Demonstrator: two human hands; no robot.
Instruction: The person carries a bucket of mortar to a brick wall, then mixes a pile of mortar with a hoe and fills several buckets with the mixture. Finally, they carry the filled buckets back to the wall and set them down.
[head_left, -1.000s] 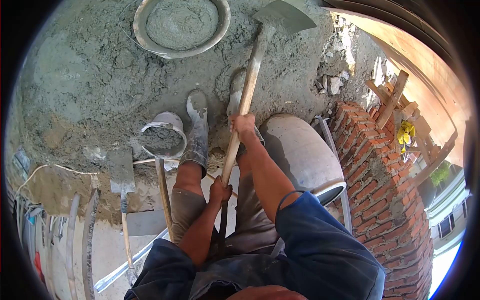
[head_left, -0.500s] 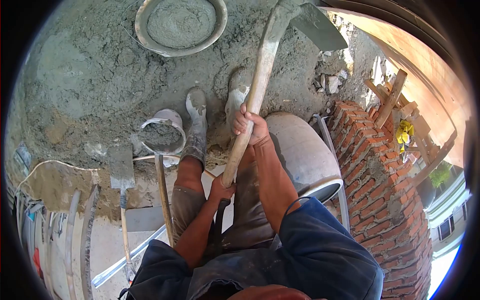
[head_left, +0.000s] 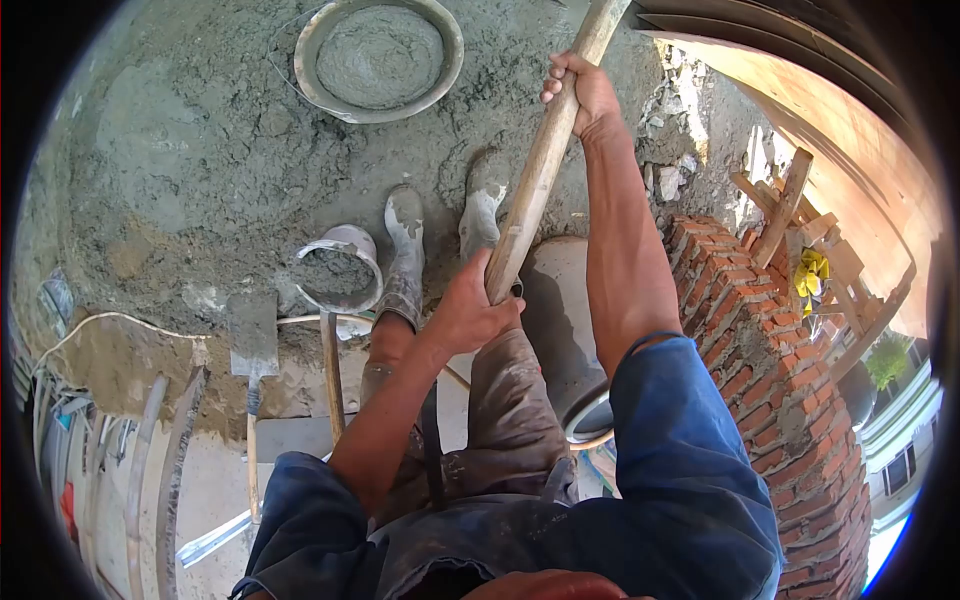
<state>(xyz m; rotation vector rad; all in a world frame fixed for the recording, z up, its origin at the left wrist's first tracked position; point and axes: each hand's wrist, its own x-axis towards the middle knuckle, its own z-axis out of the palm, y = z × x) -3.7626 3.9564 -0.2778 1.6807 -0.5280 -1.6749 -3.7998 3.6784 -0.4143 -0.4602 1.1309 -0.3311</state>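
Note:
Both my hands are wrapped round the long wooden handle of a hoe point(head_left: 540, 175), which slants up to the right; its blade lies beyond the top edge of the view. My left hand point(head_left: 474, 312) grips the lower end, in front of my thigh. Higher up, my right hand point(head_left: 585, 92) closes round the shaft with that arm stretched forward. Wet grey mortar point(head_left: 230, 150) covers the ground ahead of my boots. To the left of the handle stands a wide round basin point(head_left: 453, 75) filled with mortar.
A small bucket point(head_left: 372, 255) of mortar stands left of my boots, near a shovel point(head_left: 253, 335). On my right are a large pale barrel point(head_left: 555, 290), partly behind my arm, and a brick wall point(head_left: 750, 350). Wooden boards point(head_left: 785, 205) lean beyond the wall.
The hoe has moved up and forward, so its blade has left the view. Both hands rose with it, and my right arm is now more extended.

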